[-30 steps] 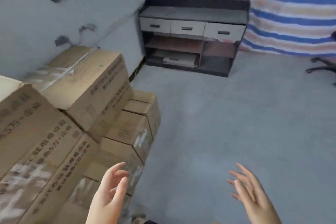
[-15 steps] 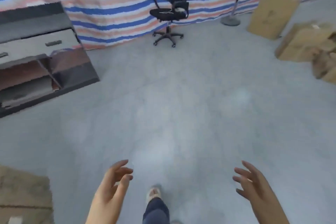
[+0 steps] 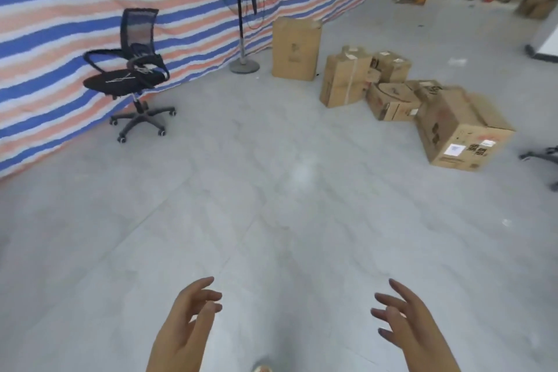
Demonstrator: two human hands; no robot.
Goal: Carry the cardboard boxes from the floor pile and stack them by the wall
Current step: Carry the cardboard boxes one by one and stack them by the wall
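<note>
Since a moment ago the view has swung right, off the cabinet and onto the boxes (image 3: 392, 93) piled on the floor (image 3: 271, 205) far ahead to the right. Both hands, left (image 3: 184, 326) and right (image 3: 413, 326), hang low with fingers spread, holding nothing, well apart from the pile.

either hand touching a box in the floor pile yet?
Apart. The head view shows the left hand and right hand open and empty, with bare floor between them and the cardboard boxes.
</note>
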